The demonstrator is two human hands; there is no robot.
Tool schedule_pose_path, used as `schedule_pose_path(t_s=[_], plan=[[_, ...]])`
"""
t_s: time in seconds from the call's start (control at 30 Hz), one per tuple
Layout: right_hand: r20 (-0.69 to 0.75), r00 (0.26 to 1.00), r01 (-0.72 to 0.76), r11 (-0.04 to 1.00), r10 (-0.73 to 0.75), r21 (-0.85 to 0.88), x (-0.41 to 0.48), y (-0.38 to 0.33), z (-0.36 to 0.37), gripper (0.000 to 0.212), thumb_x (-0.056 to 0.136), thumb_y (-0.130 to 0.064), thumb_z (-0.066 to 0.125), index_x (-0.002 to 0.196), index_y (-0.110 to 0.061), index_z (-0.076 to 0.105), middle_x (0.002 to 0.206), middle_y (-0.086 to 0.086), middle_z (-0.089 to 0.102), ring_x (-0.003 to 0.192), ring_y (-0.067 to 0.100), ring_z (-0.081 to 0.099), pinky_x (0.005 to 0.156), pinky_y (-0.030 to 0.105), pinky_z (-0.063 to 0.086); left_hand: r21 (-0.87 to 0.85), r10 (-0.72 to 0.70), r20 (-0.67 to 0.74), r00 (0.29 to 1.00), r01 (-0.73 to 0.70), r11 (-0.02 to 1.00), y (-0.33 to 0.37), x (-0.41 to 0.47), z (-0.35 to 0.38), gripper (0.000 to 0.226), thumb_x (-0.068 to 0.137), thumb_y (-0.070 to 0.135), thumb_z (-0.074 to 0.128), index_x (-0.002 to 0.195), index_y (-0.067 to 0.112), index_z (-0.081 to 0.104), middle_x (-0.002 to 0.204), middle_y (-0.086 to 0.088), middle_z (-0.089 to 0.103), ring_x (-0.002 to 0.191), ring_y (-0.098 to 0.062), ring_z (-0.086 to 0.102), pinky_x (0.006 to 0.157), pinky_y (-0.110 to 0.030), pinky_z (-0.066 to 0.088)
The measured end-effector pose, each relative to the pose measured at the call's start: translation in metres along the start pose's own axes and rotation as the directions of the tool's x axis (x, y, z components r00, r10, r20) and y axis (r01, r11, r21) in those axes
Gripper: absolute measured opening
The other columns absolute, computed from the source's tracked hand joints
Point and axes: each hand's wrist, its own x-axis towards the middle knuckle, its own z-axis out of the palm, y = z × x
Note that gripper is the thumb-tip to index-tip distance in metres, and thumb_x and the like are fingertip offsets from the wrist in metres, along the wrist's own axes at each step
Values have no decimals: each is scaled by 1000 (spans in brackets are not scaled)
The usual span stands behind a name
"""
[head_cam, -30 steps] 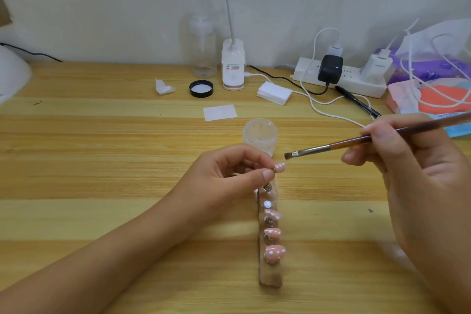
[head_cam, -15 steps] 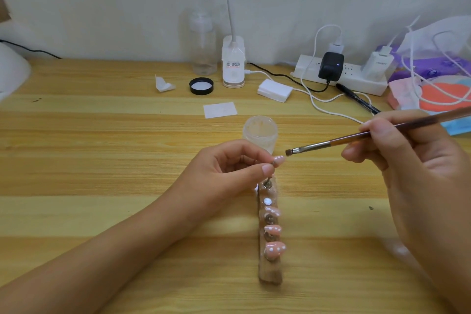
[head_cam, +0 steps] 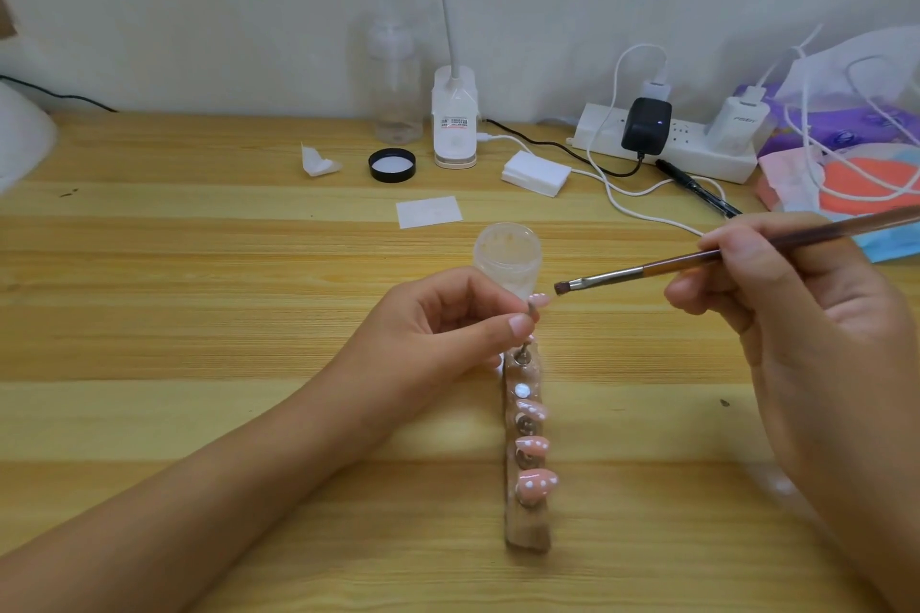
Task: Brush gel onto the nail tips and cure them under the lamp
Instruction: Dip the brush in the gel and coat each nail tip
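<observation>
Left hand (head_cam: 448,329) grip pinches 1 nail tip (head_cam: 540,300) above the counter (head_cam: 199,314); right hand (head_cam: 776,294) grip holds brush (head_cam: 647,270), bristles (head_cam: 561,288) just right of tip, not touching.

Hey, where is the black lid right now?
In the head view, the black lid lies far back on the table, slightly left of centre, between a folded white scrap and the white lamp base.

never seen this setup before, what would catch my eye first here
Centre frame, the left hand pinches a pink nail tip by its peg while the right hand aims a brush at it. Below, three dotted pink tips sit on a wooden holder.
</observation>
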Motion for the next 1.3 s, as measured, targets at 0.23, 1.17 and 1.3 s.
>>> schedule_pose_path(t_s=[0.23,1.17,1.3], plan=[[53,999,-12,1000,11,18,-4,0,6,22,81,-49,68,88,-28,70,73,1,72,72,17,70,71,22,55,47,-19,-37,999,21,999,-1,2,-1,9,77,20,69,74,27,72,78,8,71,75,0,66,64,-13,49],[51,999,-14,997,10,77,-3,1,5,18,82,-43,68,88,-27,70,70,1,72,69,16,70,69,22,54,53,-10,-30,1000,12,999,0,3,1,10,76,19,69,72,28,71,76,8,69,71,-1,62,64,-14,49],[68,997,-31,998,27,62,-4,0,8,18,81,-43,68,87,-26,70,70,4,72,71,17,71,69,22,55,49,-14,-26,1000,16,999,0,2,1,12,76,19,69,70,30,71,74,7,69,73,-4,62,64,-15,50]])
